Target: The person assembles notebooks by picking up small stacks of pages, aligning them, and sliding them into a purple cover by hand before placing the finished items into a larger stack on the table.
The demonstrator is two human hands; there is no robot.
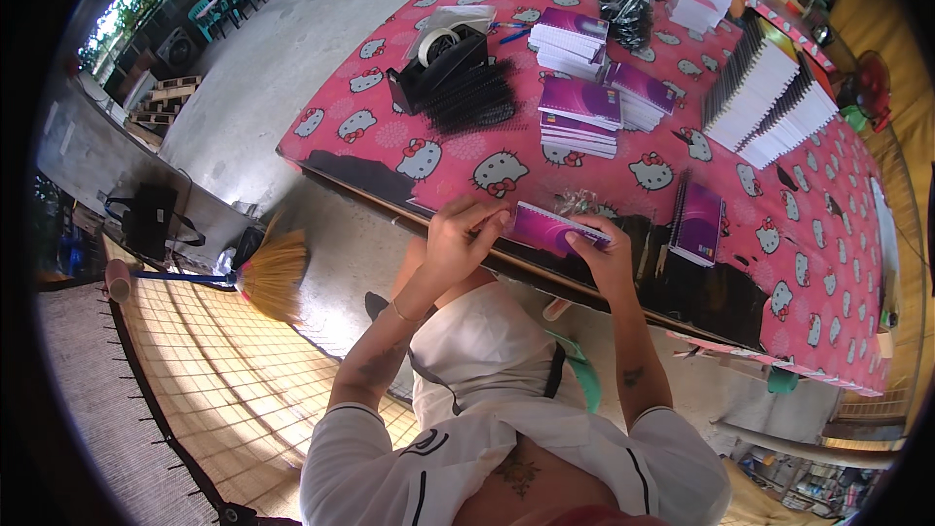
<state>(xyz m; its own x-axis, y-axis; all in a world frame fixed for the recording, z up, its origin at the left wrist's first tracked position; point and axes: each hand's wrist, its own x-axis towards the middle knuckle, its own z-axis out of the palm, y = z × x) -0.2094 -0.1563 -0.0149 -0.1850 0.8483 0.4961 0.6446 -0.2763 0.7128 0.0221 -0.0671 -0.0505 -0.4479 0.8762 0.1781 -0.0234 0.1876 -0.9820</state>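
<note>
— Nearest, at six o'clock?
— Held at the desk edge: a purple spiral notebook, gripped from both ends. Left hand closed on its left end, fingertips curled over the cover; right hand pinched on its right end, by the coil.
— Hands together or apart?
— Apart, joined only by the notebook between them. Both clamped on it.
— Just beyond?
— At one o'clock from the hands, lay flat on the pink cartoon-cat cloth: another purple notebook, alone. Right behind the held one, a crumpled bit of clear plastic.
— Further up?
— Toward twelve o'clock, stood stacks of purple notebooks, several piled side by side. At eleven o'clock, a black box with a roll of tape on top, black binding coils spread just beside it.
— And farthest?
— At two o'clock, leaned long rows of white page blocks, edges up. At twelve o'clock, far end, a clear bag of black coils.
— Off the desk?
— At nine o'clock, on the floor: a straw broom with a blue handle.
</note>
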